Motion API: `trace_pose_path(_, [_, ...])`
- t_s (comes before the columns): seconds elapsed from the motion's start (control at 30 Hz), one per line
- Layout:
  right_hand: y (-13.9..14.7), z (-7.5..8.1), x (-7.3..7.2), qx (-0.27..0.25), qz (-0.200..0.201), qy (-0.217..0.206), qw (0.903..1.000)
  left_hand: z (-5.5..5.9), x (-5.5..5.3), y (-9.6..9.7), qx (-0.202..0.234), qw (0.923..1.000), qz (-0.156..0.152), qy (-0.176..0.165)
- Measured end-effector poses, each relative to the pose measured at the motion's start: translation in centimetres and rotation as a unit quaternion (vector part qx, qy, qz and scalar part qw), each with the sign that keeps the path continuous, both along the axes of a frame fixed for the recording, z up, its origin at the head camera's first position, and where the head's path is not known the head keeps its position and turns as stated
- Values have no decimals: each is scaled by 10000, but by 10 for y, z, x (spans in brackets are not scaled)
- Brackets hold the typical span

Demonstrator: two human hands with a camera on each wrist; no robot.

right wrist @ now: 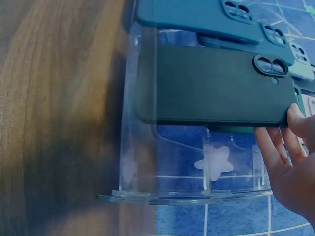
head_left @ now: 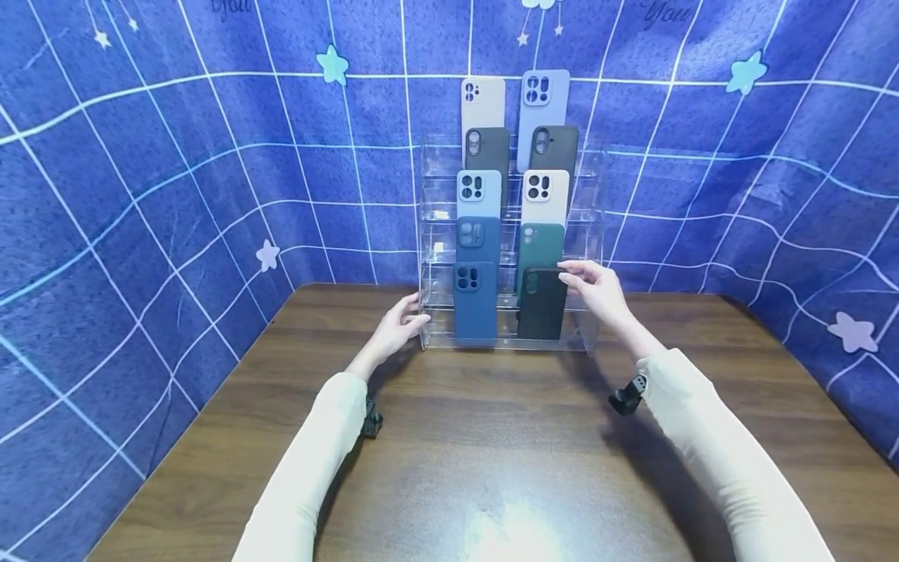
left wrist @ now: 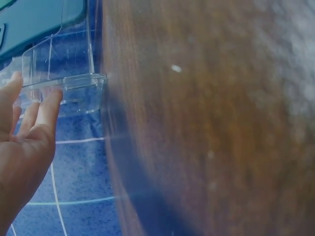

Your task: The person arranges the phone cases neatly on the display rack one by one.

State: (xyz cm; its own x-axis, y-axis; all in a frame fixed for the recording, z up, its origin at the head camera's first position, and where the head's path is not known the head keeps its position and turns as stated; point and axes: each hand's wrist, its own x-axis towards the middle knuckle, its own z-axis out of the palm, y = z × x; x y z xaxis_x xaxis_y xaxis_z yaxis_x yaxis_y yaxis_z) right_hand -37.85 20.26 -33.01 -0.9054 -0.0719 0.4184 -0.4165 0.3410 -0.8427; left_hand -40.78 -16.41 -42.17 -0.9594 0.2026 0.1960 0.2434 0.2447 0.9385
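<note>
A clear stepped display stand [head_left: 438, 341] holds two columns of phone cases, one behind another. My right hand [head_left: 597, 293] pinches the black phone case [head_left: 542, 304] at its upper right corner. In the right wrist view, the thumb lies at that corner of the black case [right wrist: 211, 88] and the fingers are along its side edge. The case's lower end sits behind the stand's front lip. At the stand's left side, my left hand [head_left: 396, 324] holds the clear side panel between thumb and fingers; the left wrist view shows the fingertips [left wrist: 54, 98] against the plastic.
Beside the black case stands a dark blue case [head_left: 476, 312]. Behind them rise a green case [head_left: 541, 246], a white case [head_left: 546, 207], a light blue case [head_left: 485, 204] and several others. A blue curtain [head_left: 337, 187] hangs behind the brown wooden table [head_left: 435, 437].
</note>
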Motion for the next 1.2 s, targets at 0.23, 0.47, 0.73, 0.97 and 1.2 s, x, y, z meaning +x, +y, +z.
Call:
trace_pose_path(0.23, [2, -19, -13, 28, -273, 267, 9993, 1, 2, -1, 166, 9996, -113, -174])
trace_pose_path(0.47, [2, -19, -7, -201, -439, 444, 9978, 0, 1, -2, 120, 9998, -72, -148])
trace_pose_path(0.73, [0, -4, 21, -374, -485, 518, 9968, -5, 2, -4, 7, 10000, -21, -51])
trace_pose_path(0.97, [20, -14, 9, -223, -757, 862, 9931, -2, 0, -6, -15, 10000, -9, 40])
trace_pose_path(1.2, [41, -21, 1, 432, -1340, 1353, 9808, 5, -3, -6, -180, 9985, 343, 387])
